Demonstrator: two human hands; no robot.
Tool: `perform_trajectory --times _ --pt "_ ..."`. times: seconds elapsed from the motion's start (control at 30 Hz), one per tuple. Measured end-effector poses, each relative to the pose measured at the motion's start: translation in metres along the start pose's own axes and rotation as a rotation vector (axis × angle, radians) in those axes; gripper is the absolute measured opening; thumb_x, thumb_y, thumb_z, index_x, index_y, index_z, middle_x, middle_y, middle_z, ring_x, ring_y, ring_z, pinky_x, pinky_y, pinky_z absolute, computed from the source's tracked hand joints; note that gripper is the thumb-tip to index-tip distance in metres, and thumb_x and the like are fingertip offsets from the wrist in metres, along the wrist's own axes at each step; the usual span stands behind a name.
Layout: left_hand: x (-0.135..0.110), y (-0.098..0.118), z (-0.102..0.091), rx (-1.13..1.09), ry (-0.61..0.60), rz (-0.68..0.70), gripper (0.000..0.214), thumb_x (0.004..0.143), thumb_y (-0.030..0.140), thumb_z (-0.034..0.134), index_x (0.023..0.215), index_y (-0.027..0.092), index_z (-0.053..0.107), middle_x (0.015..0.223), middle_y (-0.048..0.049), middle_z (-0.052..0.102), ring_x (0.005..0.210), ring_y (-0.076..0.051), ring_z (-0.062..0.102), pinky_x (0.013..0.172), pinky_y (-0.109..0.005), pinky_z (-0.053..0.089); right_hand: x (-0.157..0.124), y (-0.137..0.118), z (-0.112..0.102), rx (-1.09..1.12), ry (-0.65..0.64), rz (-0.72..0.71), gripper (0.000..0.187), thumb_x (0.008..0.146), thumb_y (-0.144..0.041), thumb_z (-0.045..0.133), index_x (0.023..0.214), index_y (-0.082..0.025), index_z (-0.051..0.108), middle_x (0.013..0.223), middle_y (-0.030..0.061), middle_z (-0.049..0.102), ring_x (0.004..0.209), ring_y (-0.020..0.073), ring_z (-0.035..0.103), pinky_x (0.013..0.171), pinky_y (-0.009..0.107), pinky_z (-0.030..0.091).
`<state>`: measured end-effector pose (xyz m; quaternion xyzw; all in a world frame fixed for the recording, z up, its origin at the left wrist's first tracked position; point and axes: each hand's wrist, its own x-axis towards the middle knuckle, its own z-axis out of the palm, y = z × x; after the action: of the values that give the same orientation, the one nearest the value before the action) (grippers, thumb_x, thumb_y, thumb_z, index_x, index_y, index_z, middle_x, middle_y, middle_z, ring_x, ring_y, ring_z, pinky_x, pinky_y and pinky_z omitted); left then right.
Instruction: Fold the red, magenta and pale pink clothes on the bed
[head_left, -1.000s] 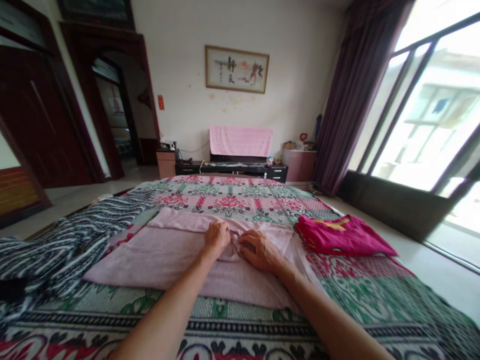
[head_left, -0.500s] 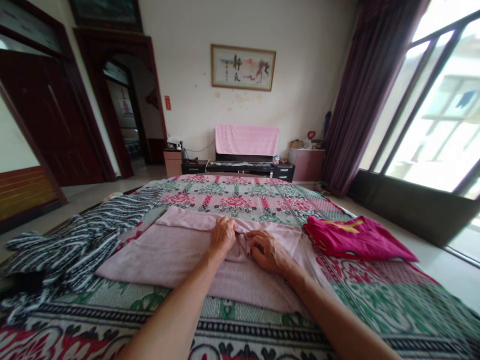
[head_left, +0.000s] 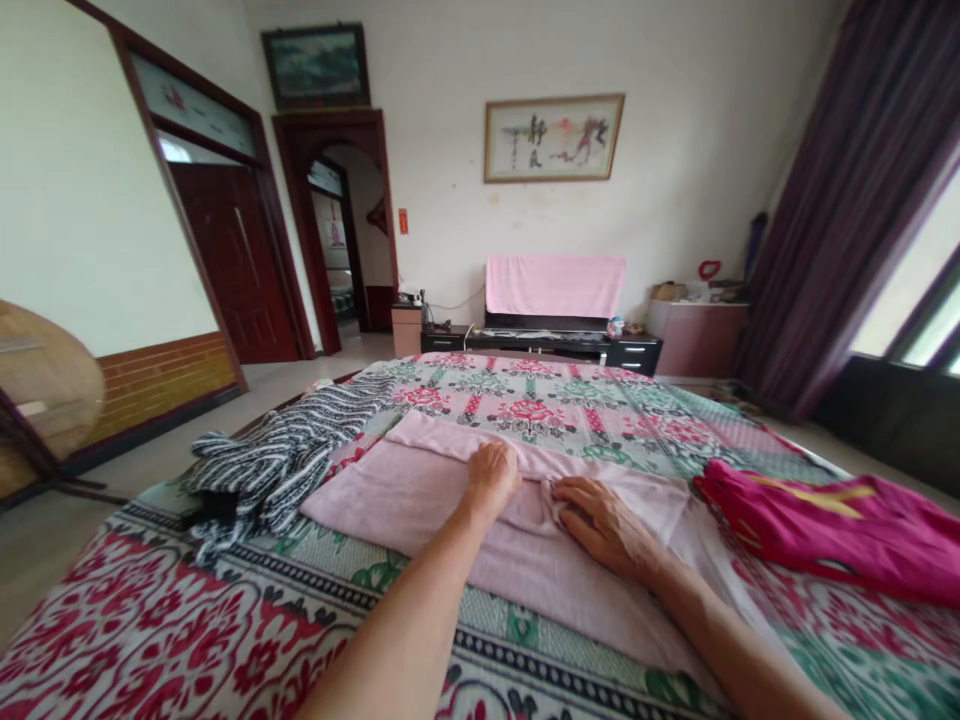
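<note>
A pale pink knit garment (head_left: 405, 493) is spread across the patterned bed cover, its far edge turned over in a band. My left hand (head_left: 495, 472) is closed on the cloth near the middle of that band. Just to its right, my right hand (head_left: 606, 525) rests on the garment with fingers loosely extended and slightly bent, its thumb mostly hidden. Between both hands the fabric bunches into small folds.
A black-and-white striped knit garment (head_left: 281, 450) lies crumpled at left. To the right is a folded magenta garment (head_left: 847, 520) with yellow trim. Beneath everything is a floral bed cover (head_left: 247, 640). Beyond the bed stands a low black cabinet (head_left: 634, 354).
The view has turned left, so everything appears farther right. My right fingers have loosened from their bent pose and lie flatter on the cloth. My left hand keeps its hold.
</note>
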<state>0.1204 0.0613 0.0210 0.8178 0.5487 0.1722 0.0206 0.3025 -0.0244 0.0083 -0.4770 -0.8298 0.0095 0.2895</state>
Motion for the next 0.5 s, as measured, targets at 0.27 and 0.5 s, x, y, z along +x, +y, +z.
perform_trajectory --times 0.27,0.5 --pt "-0.005 -0.077 -0.040 0.142 -0.009 -0.267 0.031 0.085 0.016 0.040 0.104 0.017 0.065 0.110 -0.0108 0.063 0.108 -0.020 0.055 0.089 -0.028 0.043 -0.002 0.003 0.001 -0.026 0.027 -0.017 0.027 0.086 -0.030 0.047 0.105 -0.020 0.064 0.113 0.0098 0.064 0.104 0.0222 0.058 0.092 0.039 0.045" --pt "-0.039 -0.160 -0.077 0.224 -0.016 -0.541 0.023 0.078 0.015 0.049 0.091 0.016 0.067 0.091 -0.0101 0.069 0.088 -0.021 0.064 0.082 -0.029 0.046 -0.001 0.005 0.001 -0.044 0.005 -0.015 0.027 0.086 -0.032 0.047 0.103 -0.020 0.064 0.113 0.0100 0.064 0.104 0.0225 0.059 0.092 0.038 0.046"
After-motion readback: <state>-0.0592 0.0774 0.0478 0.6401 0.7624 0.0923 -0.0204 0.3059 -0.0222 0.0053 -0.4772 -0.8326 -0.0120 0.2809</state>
